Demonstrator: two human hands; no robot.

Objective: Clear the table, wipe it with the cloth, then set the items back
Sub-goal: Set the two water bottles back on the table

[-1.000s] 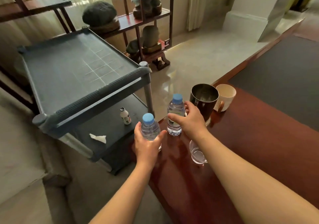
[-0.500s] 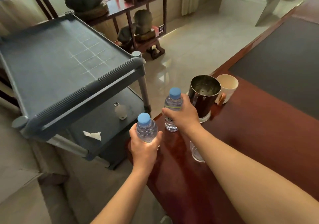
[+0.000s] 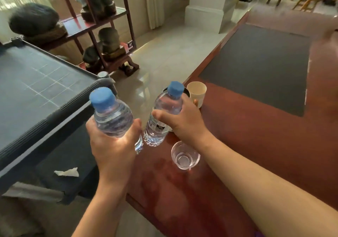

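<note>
Beside the trolley [image 3: 54, 112], hands wrapped round two bottles, left [image 3: 111, 145], right [image 3: 184, 121], glass [image 3: 185, 154] below, mug [image 3: 197, 92] behind

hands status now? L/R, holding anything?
Left hand: closed around the nearer water bottle, lifted clear of the table.
Right hand: closed around the farther water bottle, also lifted.

Both bottles now off the red table [image 3: 237, 145], left hand [image 3: 113, 145] raising its bottle [image 3: 111, 116] higher toward the camera, right hand [image 3: 184, 121] lifting the 2nd bottle [image 3: 164, 112] clear, now hiding the dark cup.
</note>
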